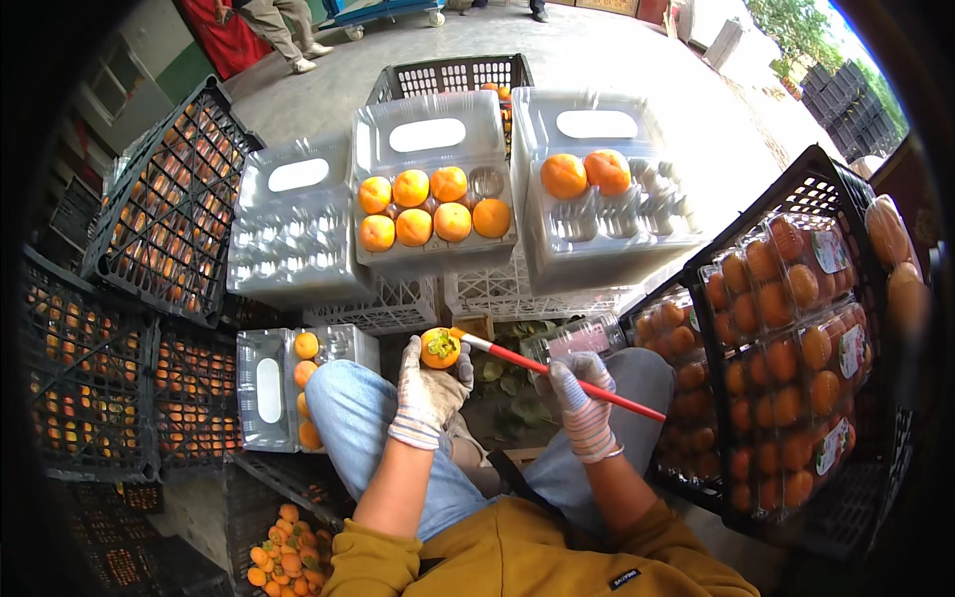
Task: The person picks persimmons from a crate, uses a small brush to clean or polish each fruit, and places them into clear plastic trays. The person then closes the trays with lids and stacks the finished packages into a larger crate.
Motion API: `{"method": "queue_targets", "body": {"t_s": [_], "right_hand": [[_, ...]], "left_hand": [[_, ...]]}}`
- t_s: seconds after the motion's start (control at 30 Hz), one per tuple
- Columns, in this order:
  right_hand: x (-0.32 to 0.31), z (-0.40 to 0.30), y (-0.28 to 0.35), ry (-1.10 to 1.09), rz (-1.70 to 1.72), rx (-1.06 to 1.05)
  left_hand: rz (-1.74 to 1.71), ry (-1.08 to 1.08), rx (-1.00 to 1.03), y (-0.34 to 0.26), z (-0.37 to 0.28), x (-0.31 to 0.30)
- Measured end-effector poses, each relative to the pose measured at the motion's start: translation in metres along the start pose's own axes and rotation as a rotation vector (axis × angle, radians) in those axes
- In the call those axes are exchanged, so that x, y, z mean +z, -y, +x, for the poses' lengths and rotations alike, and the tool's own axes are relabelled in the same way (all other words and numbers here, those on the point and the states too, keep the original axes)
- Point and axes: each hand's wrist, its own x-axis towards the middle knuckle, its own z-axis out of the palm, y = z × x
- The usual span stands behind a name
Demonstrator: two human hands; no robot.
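Wearing a striped work glove, my left hand (429,392) holds an orange persimmon (440,348) with its green calyx facing up. My gloved right hand (583,403) grips a red-handled paintbrush (522,360), whose bristles meet the fruit's edge. Beyond them stands a middle stack of clear plastic clamshell trays (436,250). Several persimmons sit in its top tray, with one cup in the back row bare. The right stack of trays (567,257) carries two persimmons (584,174) in its back row. No fruit lies in the left tray stack (295,250).
By my left knee stands another clamshell stack (268,433) with persimmons. Loose persimmons (287,556) fill a crate at lower left. Black crates (171,201) rise on the left; a black crate (694,272) of packed clamshells is at right. Leaves (515,380) litter the floor. Other people's legs (280,26) show behind.
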Motion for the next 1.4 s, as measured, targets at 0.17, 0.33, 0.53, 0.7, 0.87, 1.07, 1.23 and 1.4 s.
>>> {"method": "queue_targets", "body": {"t_s": [0.17, 0.33, 0.53, 0.7, 0.87, 1.07, 1.23, 1.4], "right_hand": [[-0.015, 0.013, -0.023, -0.198, 0.048, -0.039], [-0.034, 0.025, -0.057, -0.286, 0.062, -0.007], [-0.031, 0.033, -0.062, -0.237, 0.034, 0.016], [-0.034, 0.036, -0.07, -0.249, 0.029, 0.05], [-0.04, 0.042, -0.074, -0.243, -0.006, 0.105], [-0.038, 0.057, -0.115, -0.185, -0.256, 0.233], [-0.025, 0.1, -0.184, -0.066, -0.826, 0.305], [-0.046, 0.128, -0.253, 0.064, -1.089, 0.479]], "left_hand": [[0.127, 0.101, 0.082, -0.011, 0.009, 0.002], [0.562, 0.413, 0.458, -0.006, 0.03, 0.084], [1.952, 0.056, 1.379, -0.016, 0.108, 0.181], [2.57, -0.17, 1.266, -0.034, 0.135, 0.214], [2.658, 0.005, 1.197, -0.044, 0.137, 0.209], [1.946, 0.072, 1.685, -0.099, 0.081, 0.13], [1.004, -0.069, 1.224, -0.156, 0.067, 0.052], [0.857, -0.005, 1.173, -0.154, 0.068, 0.031]]}}
